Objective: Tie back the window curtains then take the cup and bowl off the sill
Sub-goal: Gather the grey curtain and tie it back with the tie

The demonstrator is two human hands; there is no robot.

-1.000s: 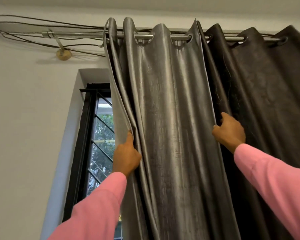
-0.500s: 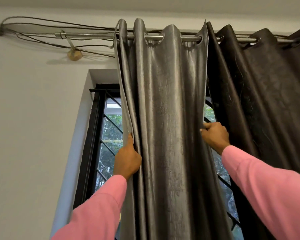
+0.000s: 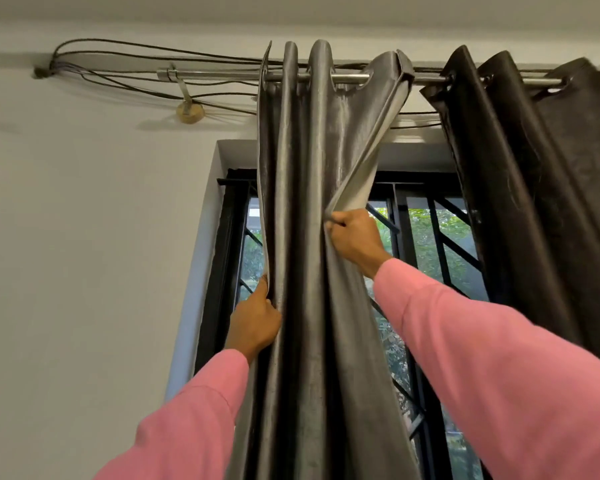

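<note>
Your grey curtain (image 3: 312,237) hangs vertical from the rod (image 3: 350,77), long axis top to bottom, bunched into tight folds over the left part of the window (image 3: 426,244). Top R corner pulls diagonally down-left toward your right hand (image 3: 352,237), pale lining showing there. R hand is fisted, pinching the curtain's R edge between thumb & fingers, roughly mid-height in view. Left hand (image 3: 255,320) sits lower, on the curtain's L edge, fingers wrapped into the fold, thumb up along the fabric. So the curtain is bundled between both hands. Dark curtain (image 3: 534,202) hangs apart to the R, glass & bars showing between the two. Both sleeves pink. Wires (image 3: 136,53) loop along the wall above the rod.
</note>
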